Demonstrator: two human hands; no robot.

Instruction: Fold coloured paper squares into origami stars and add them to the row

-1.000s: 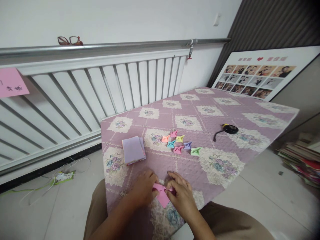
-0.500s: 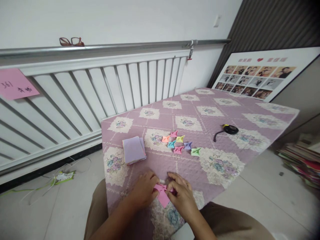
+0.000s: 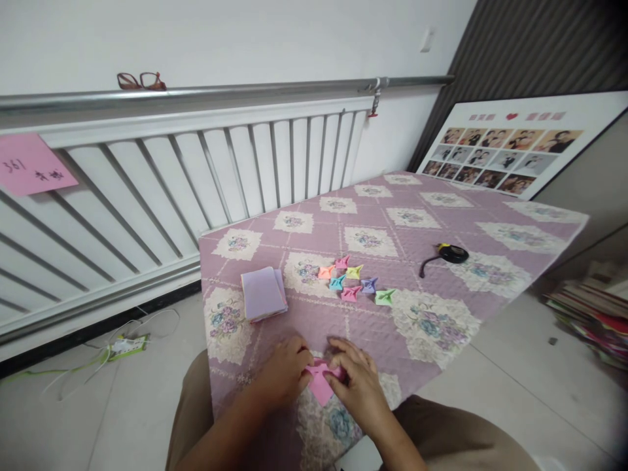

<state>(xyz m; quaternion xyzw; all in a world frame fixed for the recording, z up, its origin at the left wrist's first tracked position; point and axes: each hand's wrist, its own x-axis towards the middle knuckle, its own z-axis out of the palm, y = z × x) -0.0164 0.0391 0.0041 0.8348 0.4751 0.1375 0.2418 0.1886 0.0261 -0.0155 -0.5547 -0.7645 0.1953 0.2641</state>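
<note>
A partly folded pink paper lies near the table's front edge, its pointed end toward me. My left hand pinches its left side, and my right hand pinches the right side between thumb and fingers. Beyond them stand several small folded paper pieces in pink, orange, yellow, blue, purple and green, among them a green one and a yellow one. To the left of these sits a stack of square paper with a lilac sheet on top.
A black and yellow object with a strap rests on the flowered tablecloth at right. Behind are a white radiator and glasses on a pipe. A photo board leans at the back right.
The upper edge of the pink paper now looks more raised and curved between my fingers. Both hands have stayed in nearly the same place.
</note>
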